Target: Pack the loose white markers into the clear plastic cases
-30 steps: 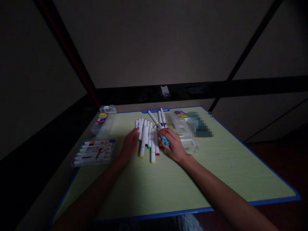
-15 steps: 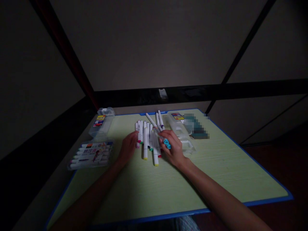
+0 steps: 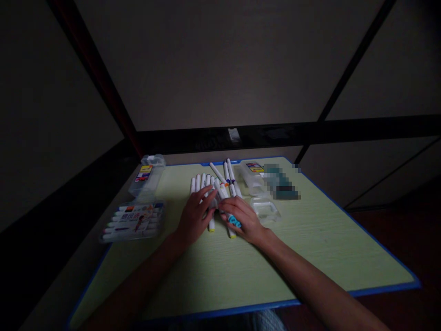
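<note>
We hold blue-ended markers point(image 3: 234, 221) in right grip point(image 3: 245, 219), over worktop point(image 3: 206, 276). Left grip point(image 3: 195, 217) curved above white markers point(image 3: 203, 180); can't tell if holding. All look light, hard, maybe slippery: pinch middles.

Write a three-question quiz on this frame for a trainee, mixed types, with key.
1. Which hand's grip is around the light-blue-ended markers?
2. True or false: the flat case on the left has markers inside.
3. Pick one. The table rim is: A) red; B) blue; C) yellow.

Key: 1. The right hand. 2. True. 3. B.
</note>
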Tool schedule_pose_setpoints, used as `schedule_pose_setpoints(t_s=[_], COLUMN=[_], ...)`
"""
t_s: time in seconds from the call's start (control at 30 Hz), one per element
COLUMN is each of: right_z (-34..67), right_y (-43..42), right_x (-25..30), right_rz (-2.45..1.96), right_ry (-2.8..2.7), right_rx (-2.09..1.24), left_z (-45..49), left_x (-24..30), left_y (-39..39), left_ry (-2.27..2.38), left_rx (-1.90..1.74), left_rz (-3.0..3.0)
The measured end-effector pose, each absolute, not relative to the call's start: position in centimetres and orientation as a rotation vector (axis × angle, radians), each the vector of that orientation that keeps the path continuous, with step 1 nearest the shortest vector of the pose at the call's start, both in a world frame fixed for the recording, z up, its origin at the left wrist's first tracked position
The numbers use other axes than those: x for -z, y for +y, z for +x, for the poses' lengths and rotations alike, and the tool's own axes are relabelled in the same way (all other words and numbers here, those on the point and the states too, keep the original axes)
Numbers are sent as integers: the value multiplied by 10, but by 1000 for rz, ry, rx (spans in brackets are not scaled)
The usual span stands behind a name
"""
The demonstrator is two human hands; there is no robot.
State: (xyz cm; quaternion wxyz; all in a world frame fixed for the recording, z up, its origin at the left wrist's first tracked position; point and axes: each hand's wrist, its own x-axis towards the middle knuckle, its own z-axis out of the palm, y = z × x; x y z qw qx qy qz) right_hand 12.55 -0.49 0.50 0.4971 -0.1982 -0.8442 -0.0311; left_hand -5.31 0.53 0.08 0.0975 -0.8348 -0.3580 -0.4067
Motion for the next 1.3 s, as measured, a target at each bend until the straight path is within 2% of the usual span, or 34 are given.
schedule_pose_setpoints(t_s=[0.1,0.27,0.43,0.7,1.3], right_z=[122,119,117,112,101], right_y=[-8,-12,-11,-11,-8], right_x=[-7,-11,-9,2,0], right_rz=[-385,-336,-384,-496,-575], right_ry=[-2083,-2118,-2153,-1973,-1986], right_rx=[122,179,86,-299,-321], left_z=[-52,-55,-56,-56,-67], left_x=[-3,-4,-2,5,0], left_y=[4,5,5,13,13], left_ry=[-856,-733,-799,-741,-835], left_rx=[1114,1220,1246,1418,1410], left_rz=[-2544,-2557,-2595,-2533,-2460])
